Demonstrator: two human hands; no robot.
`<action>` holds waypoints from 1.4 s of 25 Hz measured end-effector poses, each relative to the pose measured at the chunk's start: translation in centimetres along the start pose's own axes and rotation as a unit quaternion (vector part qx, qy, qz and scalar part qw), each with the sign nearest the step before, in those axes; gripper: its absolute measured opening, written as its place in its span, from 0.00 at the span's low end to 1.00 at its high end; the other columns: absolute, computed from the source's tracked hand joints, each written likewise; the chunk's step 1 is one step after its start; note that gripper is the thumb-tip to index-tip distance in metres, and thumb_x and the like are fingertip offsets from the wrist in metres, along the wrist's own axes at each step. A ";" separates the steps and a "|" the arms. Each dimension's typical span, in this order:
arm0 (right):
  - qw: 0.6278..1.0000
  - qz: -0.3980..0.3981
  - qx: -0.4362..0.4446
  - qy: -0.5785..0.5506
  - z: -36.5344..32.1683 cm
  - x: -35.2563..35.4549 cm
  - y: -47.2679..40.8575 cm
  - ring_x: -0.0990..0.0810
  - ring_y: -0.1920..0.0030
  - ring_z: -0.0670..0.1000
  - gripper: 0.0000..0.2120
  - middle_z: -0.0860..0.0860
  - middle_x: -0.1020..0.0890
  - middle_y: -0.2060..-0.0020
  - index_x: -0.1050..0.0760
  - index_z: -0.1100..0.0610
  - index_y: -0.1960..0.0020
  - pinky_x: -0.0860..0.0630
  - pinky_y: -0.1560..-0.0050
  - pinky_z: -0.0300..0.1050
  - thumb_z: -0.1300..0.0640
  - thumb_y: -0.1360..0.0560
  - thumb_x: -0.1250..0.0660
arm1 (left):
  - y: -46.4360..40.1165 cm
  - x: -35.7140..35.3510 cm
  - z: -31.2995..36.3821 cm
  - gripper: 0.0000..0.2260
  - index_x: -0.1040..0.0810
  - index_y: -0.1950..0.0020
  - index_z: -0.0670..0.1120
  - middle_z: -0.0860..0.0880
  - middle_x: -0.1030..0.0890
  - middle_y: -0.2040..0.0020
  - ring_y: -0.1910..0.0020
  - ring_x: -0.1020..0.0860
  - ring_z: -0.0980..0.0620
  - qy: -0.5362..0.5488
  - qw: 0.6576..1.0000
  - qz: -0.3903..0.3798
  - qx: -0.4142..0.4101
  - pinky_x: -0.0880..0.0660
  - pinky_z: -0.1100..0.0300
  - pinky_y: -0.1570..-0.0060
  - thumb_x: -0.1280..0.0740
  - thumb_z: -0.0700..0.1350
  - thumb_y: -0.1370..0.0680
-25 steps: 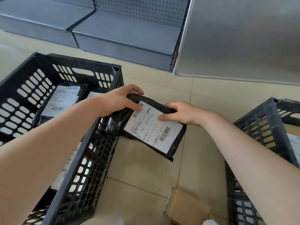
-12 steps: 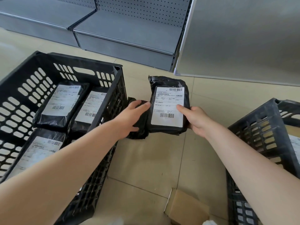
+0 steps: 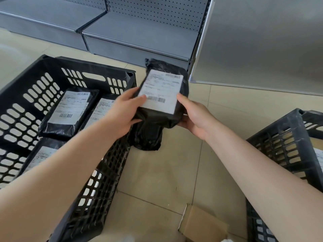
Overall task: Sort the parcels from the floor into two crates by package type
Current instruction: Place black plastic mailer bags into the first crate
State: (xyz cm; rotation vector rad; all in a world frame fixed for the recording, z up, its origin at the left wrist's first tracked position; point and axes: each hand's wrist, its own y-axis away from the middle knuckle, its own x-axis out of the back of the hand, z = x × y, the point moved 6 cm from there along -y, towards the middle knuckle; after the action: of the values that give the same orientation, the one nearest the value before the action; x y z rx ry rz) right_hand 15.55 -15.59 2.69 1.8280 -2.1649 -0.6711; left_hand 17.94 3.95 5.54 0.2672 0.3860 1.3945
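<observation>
While both the left hand (image 3: 122, 112) and right hand (image 3: 195, 117) grip 1 black poly mailer (image 3: 161, 102), placement is in hand; next, swing toward 9 o'clock into the left crate (image 3: 97, 66) beside 3 similar mailers (image 3: 68, 112).

parcel (image 3: 153, 126): glossy blk plastic film, paper label | crate (image 3: 97, 193): matt blk plastic | box (image 3: 202, 222): cardboard

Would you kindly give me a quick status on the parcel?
Both hands, left and right, hold black parcel. Beside left crate, above floor. Path clear.
</observation>
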 end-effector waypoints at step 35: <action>0.749 -0.096 0.242 0.609 3.4 -16.5 2.6 0.47 0.20 0.55 0.36 0.49 0.61 0.18 0.54 0.50 0.18 0.40 0.25 0.58 0.34 0.19 0.48 | 5.4 21.2 -7.1 0.33 0.36 0.23 0.49 0.49 0.22 0.39 0.41 0.23 0.46 -0.282 0.932 0.106 0.200 0.25 0.51 0.42 0.29 0.56 0.25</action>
State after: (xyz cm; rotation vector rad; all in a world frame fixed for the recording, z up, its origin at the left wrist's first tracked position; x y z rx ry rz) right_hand 15.01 1.48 2.86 1.8163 -1.2330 0.9684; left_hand 12.87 25.41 -0.97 1.0463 0.1576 1.3674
